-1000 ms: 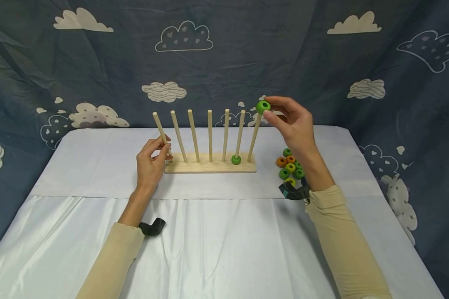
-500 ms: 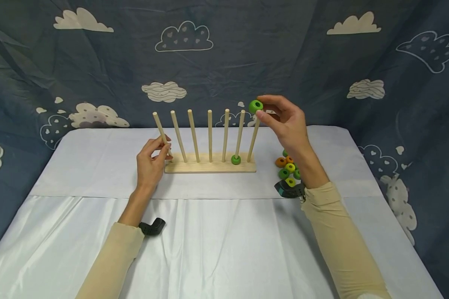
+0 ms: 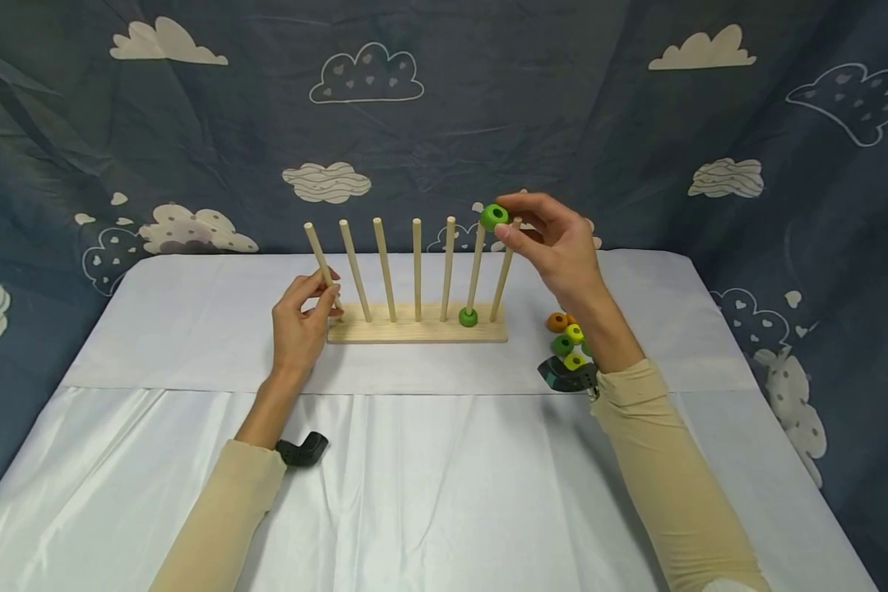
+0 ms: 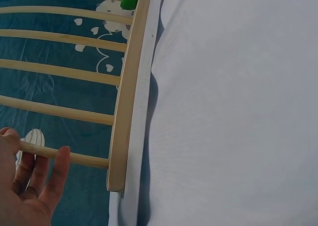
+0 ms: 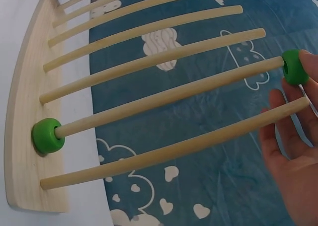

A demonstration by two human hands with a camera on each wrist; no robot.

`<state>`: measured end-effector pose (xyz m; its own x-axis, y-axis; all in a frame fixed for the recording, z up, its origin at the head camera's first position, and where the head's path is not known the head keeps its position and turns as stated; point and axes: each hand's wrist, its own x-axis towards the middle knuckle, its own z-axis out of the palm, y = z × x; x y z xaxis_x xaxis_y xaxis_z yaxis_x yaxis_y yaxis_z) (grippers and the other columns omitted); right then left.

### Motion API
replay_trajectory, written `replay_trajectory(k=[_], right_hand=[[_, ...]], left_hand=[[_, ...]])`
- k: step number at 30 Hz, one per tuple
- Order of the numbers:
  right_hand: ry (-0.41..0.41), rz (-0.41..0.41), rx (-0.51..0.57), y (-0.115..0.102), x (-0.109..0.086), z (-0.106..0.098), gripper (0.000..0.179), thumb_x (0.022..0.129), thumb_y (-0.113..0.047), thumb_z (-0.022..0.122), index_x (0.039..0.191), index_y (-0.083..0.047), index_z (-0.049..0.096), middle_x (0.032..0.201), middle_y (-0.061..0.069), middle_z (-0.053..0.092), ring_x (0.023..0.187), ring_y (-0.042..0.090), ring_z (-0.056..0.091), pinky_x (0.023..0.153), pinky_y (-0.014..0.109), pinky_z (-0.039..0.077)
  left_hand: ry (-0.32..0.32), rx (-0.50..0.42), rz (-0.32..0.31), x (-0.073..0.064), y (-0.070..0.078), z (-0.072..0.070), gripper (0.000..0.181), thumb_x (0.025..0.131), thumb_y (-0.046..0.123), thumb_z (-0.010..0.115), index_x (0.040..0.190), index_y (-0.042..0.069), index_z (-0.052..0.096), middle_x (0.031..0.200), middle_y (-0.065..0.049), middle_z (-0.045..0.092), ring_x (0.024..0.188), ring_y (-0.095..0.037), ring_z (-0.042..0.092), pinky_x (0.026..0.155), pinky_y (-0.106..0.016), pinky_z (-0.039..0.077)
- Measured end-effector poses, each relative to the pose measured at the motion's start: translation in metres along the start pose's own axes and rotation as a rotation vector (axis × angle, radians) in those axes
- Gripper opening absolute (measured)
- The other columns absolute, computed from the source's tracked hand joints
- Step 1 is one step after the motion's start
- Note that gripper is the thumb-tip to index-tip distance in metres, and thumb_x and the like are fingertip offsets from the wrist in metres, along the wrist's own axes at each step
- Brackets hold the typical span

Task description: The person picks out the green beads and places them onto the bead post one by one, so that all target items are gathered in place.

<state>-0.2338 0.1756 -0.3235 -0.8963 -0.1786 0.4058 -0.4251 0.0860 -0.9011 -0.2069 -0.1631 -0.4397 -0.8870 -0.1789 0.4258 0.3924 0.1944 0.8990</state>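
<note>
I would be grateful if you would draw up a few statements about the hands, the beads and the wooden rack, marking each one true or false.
1. The right hand holds a green bead at the tip of the second peg from the right. True.
2. The left hand lies flat on the white cloth. False: its fingers grip the leftmost peg.
3. The wooden base carries seven pegs. True.
4. The lower bead, at the foot of a peg, is orange. False: it is green.
5. The loose beads include yellow and orange ones. True.
6. They lie to the left of the base. False: they lie to its right.
</note>
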Motion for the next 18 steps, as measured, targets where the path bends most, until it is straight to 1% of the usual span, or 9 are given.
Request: replay_trajectory(k=[5, 7, 10, 13, 16, 18], right_hand=[[-0.014, -0.012, -0.021, -0.0014, 0.0003, 0.0014, 0.034, 0.097, -0.005, 0.073, 0.131, -0.008, 0.069, 0.123, -0.005, 0.065, 0.114, 0.018, 0.06, 0.093, 0.015, 0.058], [-0.017, -0.015, -0.024, -0.0014, 0.0006, 0.0025, 0.034, 0.097, -0.004, 0.073, 0.131, -0.008, 0.069, 0.122, -0.005, 0.065, 0.113, 0.018, 0.06, 0.091, 0.015, 0.058], [-0.026, -0.019, -0.028, -0.001, 0.0012, 0.0038, 0.035, 0.097, -0.004, 0.072, 0.131, -0.008, 0.069, 0.122, -0.005, 0.065, 0.111, 0.02, 0.059, 0.088, 0.015, 0.058], [-0.036, -0.02, -0.041, -0.0006, 0.0018, 0.0051, 0.035, 0.097, -0.004, 0.072, 0.131, -0.007, 0.068, 0.121, -0.005, 0.065, 0.111, 0.024, 0.057, 0.086, 0.015, 0.057], [-0.036, -0.014, -0.06, 0.0007, 0.0019, 0.0061, 0.035, 0.097, -0.004, 0.072, 0.132, -0.006, 0.068, 0.12, -0.006, 0.064, 0.109, 0.023, 0.057, 0.084, 0.016, 0.056], [-0.038, -0.007, -0.073, 0.0016, 0.0015, 0.0063, 0.035, 0.097, -0.005, 0.072, 0.132, -0.005, 0.067, 0.12, -0.007, 0.065, 0.108, 0.023, 0.057, 0.084, 0.016, 0.055]], left_hand=[[-0.005, 0.0, -0.006, -0.0002, 0.0011, 0.0008, 0.02, 0.101, 0.004, 0.067, 0.118, -0.002, 0.074, 0.101, -0.008, 0.062, 0.093, -0.009, 0.067, 0.075, -0.035, 0.071], [-0.005, 0.006, -0.006, -0.0004, 0.0016, 0.0007, 0.019, 0.101, 0.004, 0.067, 0.118, -0.002, 0.074, 0.101, -0.008, 0.062, 0.093, -0.009, 0.067, 0.075, -0.033, 0.071], [-0.003, 0.013, -0.004, -0.0008, 0.0017, 0.0006, 0.019, 0.1, 0.004, 0.068, 0.118, -0.001, 0.075, 0.101, -0.005, 0.062, 0.093, -0.008, 0.067, 0.074, -0.033, 0.071], [-0.003, 0.018, -0.003, -0.0011, 0.0017, 0.0005, 0.019, 0.1, 0.005, 0.068, 0.118, 0.0, 0.075, 0.101, -0.002, 0.062, 0.093, -0.008, 0.067, 0.074, -0.035, 0.071], [-0.005, 0.022, -0.005, -0.0012, 0.0017, 0.0003, 0.02, 0.101, 0.006, 0.068, 0.119, 0.0, 0.074, 0.101, -0.002, 0.062, 0.094, -0.008, 0.067, 0.075, -0.038, 0.071], [-0.004, 0.022, -0.005, -0.0008, 0.0014, 0.0008, 0.02, 0.101, 0.006, 0.068, 0.119, 0.0, 0.074, 0.101, 0.001, 0.062, 0.094, -0.009, 0.067, 0.076, -0.039, 0.071]])
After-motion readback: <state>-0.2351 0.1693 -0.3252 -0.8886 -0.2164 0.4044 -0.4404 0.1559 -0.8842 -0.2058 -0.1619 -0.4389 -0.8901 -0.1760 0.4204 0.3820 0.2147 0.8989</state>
